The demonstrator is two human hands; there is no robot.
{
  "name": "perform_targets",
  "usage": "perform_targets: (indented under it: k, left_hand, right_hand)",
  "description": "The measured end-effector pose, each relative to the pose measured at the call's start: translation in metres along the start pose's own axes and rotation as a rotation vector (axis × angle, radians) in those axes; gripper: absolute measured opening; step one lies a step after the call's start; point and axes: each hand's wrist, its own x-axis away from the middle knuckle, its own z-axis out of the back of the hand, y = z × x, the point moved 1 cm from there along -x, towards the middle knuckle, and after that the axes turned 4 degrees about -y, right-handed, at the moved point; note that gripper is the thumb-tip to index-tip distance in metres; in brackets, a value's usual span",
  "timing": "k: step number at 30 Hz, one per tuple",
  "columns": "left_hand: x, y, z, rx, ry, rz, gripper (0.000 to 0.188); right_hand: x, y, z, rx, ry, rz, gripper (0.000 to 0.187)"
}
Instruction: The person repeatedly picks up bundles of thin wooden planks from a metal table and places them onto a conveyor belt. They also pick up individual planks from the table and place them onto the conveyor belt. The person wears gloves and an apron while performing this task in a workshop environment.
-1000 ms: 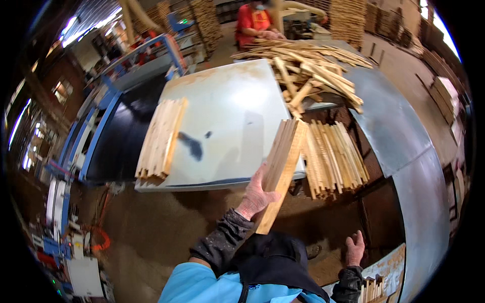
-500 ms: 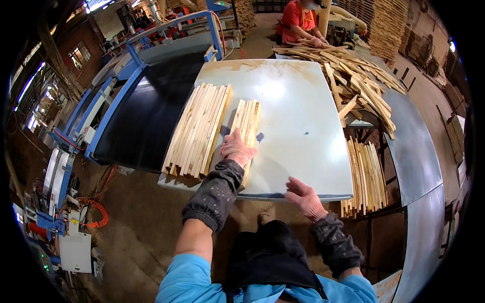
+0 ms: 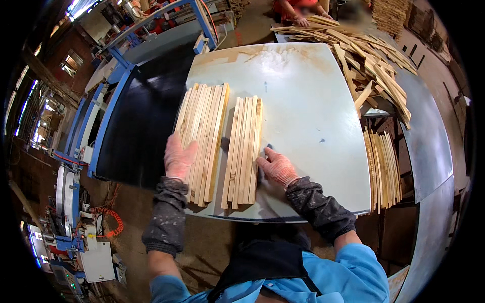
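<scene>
Two bundles of pale wooden strips lie side by side on a light grey tabletop [image 3: 313, 166], a narrow gap between them. The wider bundle of wooden strips [image 3: 204, 136] is on the left. My gloved left hand [image 3: 179, 157] rests at its outer left edge, thumb apart from the fingers and over the strips. On the right is the narrower bundle of wooden strips [image 3: 243, 151]. My gloved right hand [image 3: 277, 166] is against its right side, fingers apart and pointing toward it. Neither hand is wrapped around a strip.
A black conveyor belt [image 3: 139, 118] in a blue frame adjoins the table's left side. Loose wood pieces [image 3: 374, 65] are heaped at the far right, near a co-worker's gloved hand [image 3: 301, 21]. More strips [image 3: 383, 171] stand below the table's right edge.
My left hand has moved from the narrower bundle to the left edge of the wider one. My right hand has come up from the table's front edge to the narrower bundle's right side.
</scene>
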Motion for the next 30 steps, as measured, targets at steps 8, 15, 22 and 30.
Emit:
perform_targets:
  k: [8, 15, 22, 30]
  left_hand:
    - [-0.029, -0.134, -0.010, 0.148, -0.200, 0.213, 0.081]
    - [-0.053, -0.137, 0.023, 0.348, -0.339, 0.206, 0.065]
    - [-0.098, -0.230, 0.080, 0.297, -0.339, 0.156, 0.071]
    - [-0.160, -0.377, 0.132, 0.462, -0.325, 0.027, 0.056]
  right_hand:
    - [-0.053, -0.047, -0.036, 0.167, 0.015, 0.060, 0.074]
    - [-0.083, -0.087, -0.072, 0.156, 0.038, 0.064, 0.079]
    - [-0.124, -0.151, -0.166, 0.288, 0.088, -0.020, 0.085]
    - [-0.199, -0.256, -0.283, 0.371, 0.078, -0.123, 0.084]
